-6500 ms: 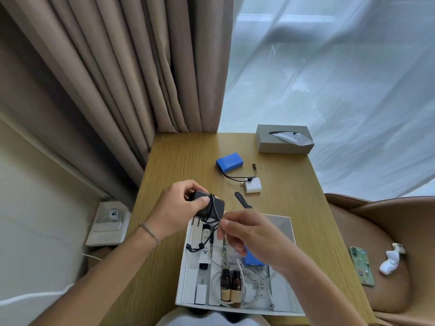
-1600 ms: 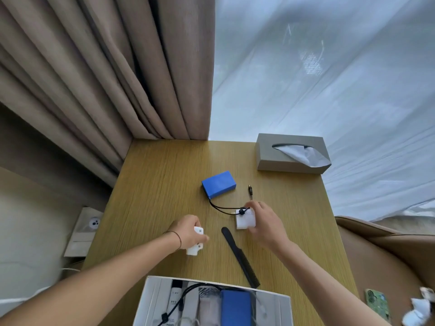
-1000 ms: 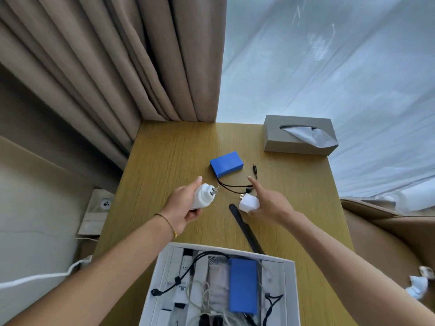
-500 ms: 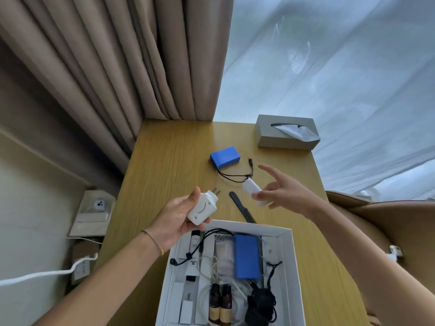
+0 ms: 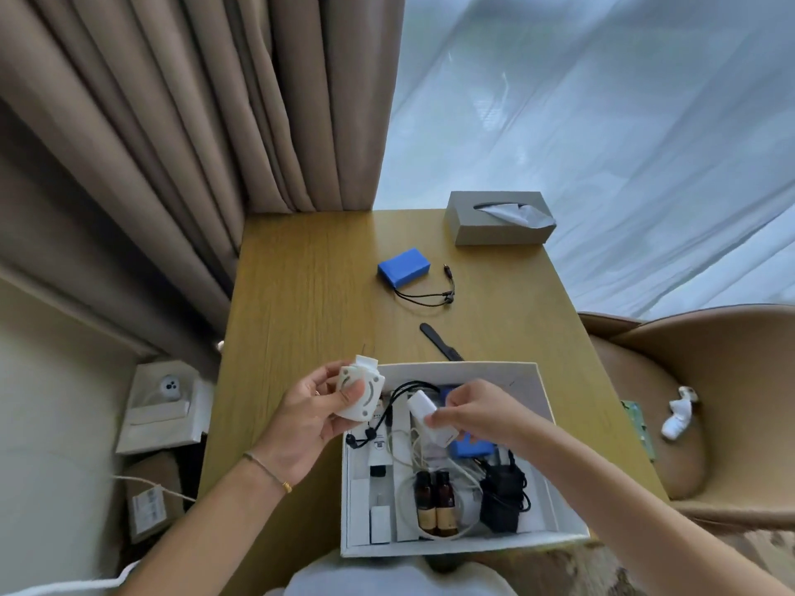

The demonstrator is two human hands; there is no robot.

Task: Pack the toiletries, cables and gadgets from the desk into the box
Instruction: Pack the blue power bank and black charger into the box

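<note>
A white box (image 5: 543,406) sits at the desk's near edge, holding cables, two brown bottles (image 5: 434,503), a black adapter (image 5: 502,501) and a blue pack partly hidden by my right hand. My left hand (image 5: 307,417) grips a white plug adapter (image 5: 359,391) above the box's left rim. My right hand (image 5: 471,412) holds a small white charger block (image 5: 426,412) over the middle of the box. Farther back on the desk lie a blue battery pack (image 5: 403,268) with a black lead (image 5: 430,296) and a black comb (image 5: 439,341).
A grey tissue box (image 5: 494,221) stands at the desk's far right corner. Beige curtains hang behind on the left. A brown armchair (image 5: 710,402) to the right holds a phone and a white earphone item. A wall socket panel (image 5: 165,402) lies left of the desk.
Both hands have drawn back from the desk's middle toward the box, the left still carrying the plug adapter, the right bringing the white charger block over the box's contents.
</note>
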